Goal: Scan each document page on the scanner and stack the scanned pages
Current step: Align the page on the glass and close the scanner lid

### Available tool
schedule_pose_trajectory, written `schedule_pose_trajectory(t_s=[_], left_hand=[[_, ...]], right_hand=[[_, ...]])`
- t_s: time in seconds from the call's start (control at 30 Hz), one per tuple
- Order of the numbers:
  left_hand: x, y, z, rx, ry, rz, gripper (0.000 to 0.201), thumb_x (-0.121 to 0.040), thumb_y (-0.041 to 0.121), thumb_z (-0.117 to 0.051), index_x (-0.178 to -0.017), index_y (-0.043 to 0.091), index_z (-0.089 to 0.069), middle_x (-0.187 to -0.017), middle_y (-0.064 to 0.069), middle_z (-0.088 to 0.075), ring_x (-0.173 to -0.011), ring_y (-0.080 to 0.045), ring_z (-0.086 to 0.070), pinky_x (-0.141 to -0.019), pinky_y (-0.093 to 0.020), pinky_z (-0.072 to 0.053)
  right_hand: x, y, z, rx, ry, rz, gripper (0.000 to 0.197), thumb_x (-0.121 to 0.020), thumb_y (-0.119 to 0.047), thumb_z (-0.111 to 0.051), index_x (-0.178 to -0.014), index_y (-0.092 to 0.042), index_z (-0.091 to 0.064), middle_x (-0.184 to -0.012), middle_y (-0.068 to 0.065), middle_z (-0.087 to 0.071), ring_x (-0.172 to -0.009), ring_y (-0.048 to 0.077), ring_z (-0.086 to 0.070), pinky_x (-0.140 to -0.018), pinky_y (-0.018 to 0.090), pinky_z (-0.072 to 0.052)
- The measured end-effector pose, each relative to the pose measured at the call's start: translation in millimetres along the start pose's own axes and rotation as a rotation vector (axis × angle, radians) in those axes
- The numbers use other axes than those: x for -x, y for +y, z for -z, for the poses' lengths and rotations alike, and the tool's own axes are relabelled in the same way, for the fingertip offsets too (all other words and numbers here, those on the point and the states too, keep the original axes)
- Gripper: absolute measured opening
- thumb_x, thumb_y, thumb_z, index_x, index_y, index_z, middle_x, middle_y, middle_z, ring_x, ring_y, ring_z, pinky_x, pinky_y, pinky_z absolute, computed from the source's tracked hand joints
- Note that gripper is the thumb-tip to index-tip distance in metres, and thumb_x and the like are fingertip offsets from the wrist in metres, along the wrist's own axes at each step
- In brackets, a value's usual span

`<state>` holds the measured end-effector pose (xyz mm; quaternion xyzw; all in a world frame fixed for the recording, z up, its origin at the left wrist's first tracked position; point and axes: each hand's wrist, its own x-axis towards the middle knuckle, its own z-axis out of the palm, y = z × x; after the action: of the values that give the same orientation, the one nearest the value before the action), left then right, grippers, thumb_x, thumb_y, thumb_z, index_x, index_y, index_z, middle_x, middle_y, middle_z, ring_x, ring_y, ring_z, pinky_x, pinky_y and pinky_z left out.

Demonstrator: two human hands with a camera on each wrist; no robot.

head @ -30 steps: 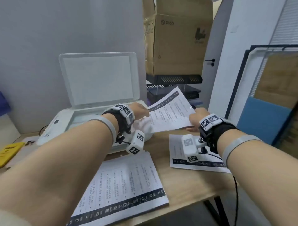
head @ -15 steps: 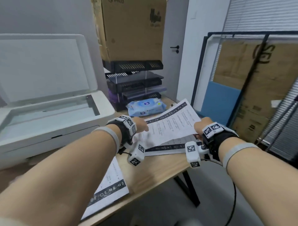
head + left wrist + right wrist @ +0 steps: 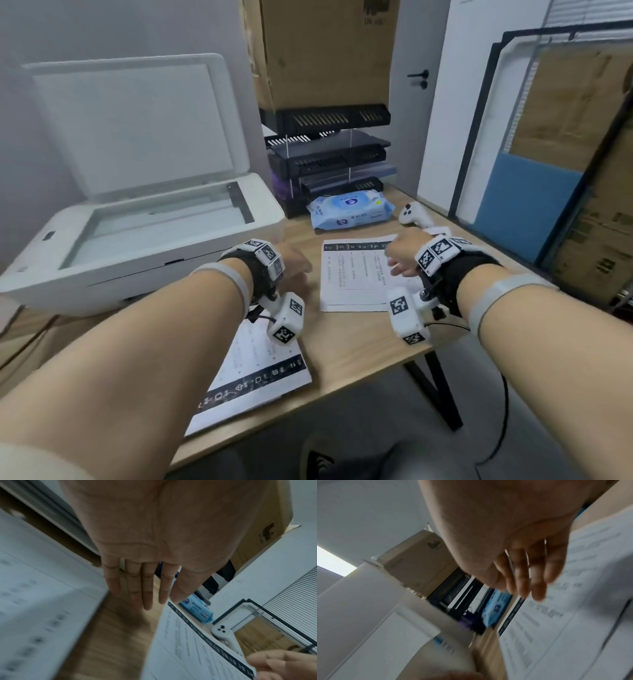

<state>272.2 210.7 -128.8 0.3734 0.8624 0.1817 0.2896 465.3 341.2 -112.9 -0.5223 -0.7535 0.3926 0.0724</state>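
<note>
The white scanner [image 3: 137,246] stands at the left with its lid [image 3: 137,126] raised and its glass [image 3: 164,219] bare. A printed page lies on top of the right stack of pages [image 3: 356,274] on the wooden table. My right hand [image 3: 400,253] hovers over that stack's right side with loose, extended fingers [image 3: 530,574] and holds nothing. My left hand [image 3: 294,270] is flat with straight fingers [image 3: 147,588] above bare table, just left of the stack. A second pile of pages [image 3: 260,373] lies near the front edge under my left wrist.
A blue wet-wipes pack [image 3: 349,209] and a white controller [image 3: 414,214] lie behind the right stack. Black paper trays [image 3: 329,161] under a cardboard box [image 3: 329,51] stand beside the scanner. The table's front edge [image 3: 359,383] is close to both piles.
Both hands carried the page from the scanner to the right and laid it on the right stack. They have let go of it, and my view has turned right.
</note>
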Motion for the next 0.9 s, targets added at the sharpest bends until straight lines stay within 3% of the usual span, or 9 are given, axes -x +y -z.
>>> schedule_pose_trajectory(t_s=[0.1,0.23,0.3,0.37,0.47,0.6,0.77,0.83,0.9], left_hand=[[27.1,-33.7,18.0,0.036,-0.024,0.069,0.014,-0.086,0.021,-0.062,-0.095,0.011,-0.065,-0.074,-0.012,-0.054,-0.058,-0.02,-0.048,-0.062,-0.029,-0.043],[64.8,-83.3,42.4,-0.046,0.011,0.203,0.013,-0.086,0.026,-0.066,-0.089,0.013,-0.063,-0.059,-0.003,-0.047,-0.05,-0.017,-0.039,-0.053,-0.025,-0.037],[81.6,-107.2,52.7,-0.157,0.024,0.258,0.023,-0.083,0.033,-0.069,-0.089,0.011,-0.068,-0.064,-0.002,-0.058,-0.055,-0.018,-0.048,-0.063,-0.025,-0.044],[92.8,-130.9,59.9,-0.156,0.004,0.291,0.031,-0.079,0.035,-0.074,-0.098,0.01,-0.074,-0.082,0.0,-0.074,-0.071,-0.017,-0.067,-0.079,-0.028,-0.055],[107.6,-154.7,59.8,-0.088,-0.035,0.319,0.027,-0.084,0.027,-0.073,-0.105,0.011,-0.072,-0.1,-0.002,-0.076,-0.099,-0.018,-0.071,-0.094,-0.036,-0.055],[117.8,-166.1,57.4,-0.074,0.047,0.284,0.03,-0.09,0.013,-0.064,-0.119,0.006,-0.066,-0.117,-0.009,-0.069,-0.09,-0.018,-0.065,-0.067,-0.021,-0.054],[129.6,-162.9,60.1,-0.106,-0.002,0.253,0.041,-0.095,0.019,-0.058,-0.135,0.014,-0.055,-0.132,0.001,-0.061,-0.116,-0.012,-0.059,-0.092,-0.027,-0.047],[129.5,-164.9,62.0,-0.058,-0.017,0.248,0.041,-0.094,0.018,-0.059,-0.135,0.014,-0.055,-0.129,0.001,-0.063,-0.106,-0.009,-0.062,-0.081,-0.023,-0.051],[131.0,-167.4,64.5,-0.009,-0.023,0.246,0.039,-0.093,0.015,-0.061,-0.132,0.013,-0.057,-0.124,-0.001,-0.066,-0.098,-0.008,-0.064,-0.06,-0.016,-0.053]], right_hand=[[19.2,-30.3,-44.0,0.02,-0.29,0.068,0.025,-0.095,-0.017,-0.055,-0.111,0.001,-0.061,-0.098,0.01,-0.071,-0.076,0.023,-0.069,-0.055,0.024,-0.05],[36.6,-50.1,-93.0,0.123,-0.467,0.11,0.015,-0.092,-0.023,-0.061,-0.094,-0.007,-0.061,-0.093,0.007,-0.069,-0.064,0.018,-0.059,-0.051,0.021,-0.046],[41.5,-54.4,-109.2,0.146,-0.494,0.075,0.013,-0.092,-0.024,-0.06,-0.095,-0.011,-0.061,-0.091,0.005,-0.065,-0.061,0.017,-0.053,-0.052,0.022,-0.044],[45.0,-59.5,-120.1,0.172,-0.506,0.088,0.014,-0.094,-0.021,-0.057,-0.1,-0.009,-0.063,-0.088,0.006,-0.063,-0.056,0.015,-0.047,-0.05,0.021,-0.039],[55.1,-72.2,-130.0,0.205,-0.534,0.112,0.007,-0.096,-0.015,-0.056,-0.098,-0.009,-0.059,-0.083,0.007,-0.057,-0.05,0.013,-0.042,-0.044,0.017,-0.033],[55.4,-82.8,-140.4,0.172,-0.593,0.085,0.008,-0.096,-0.015,-0.055,-0.103,-0.015,-0.051,-0.088,0.009,-0.051,-0.062,0.016,-0.045,-0.052,0.023,-0.037],[52.9,-85.2,-145.1,0.31,-0.438,0.23,0.018,-0.075,-0.024,-0.078,-0.075,-0.009,-0.068,-0.067,0.007,-0.063,-0.056,0.021,-0.055,-0.06,0.03,-0.048],[55.1,-85.3,-148.8,0.389,-0.429,0.252,0.023,-0.067,-0.029,-0.082,-0.062,-0.013,-0.066,-0.06,0.003,-0.062,-0.057,0.022,-0.056,-0.061,0.031,-0.048],[57.1,-85.4,-151.7,0.436,-0.454,0.273,0.024,-0.067,-0.028,-0.084,-0.061,-0.015,-0.065,-0.057,0.001,-0.059,-0.055,0.021,-0.055,-0.058,0.029,-0.047]])
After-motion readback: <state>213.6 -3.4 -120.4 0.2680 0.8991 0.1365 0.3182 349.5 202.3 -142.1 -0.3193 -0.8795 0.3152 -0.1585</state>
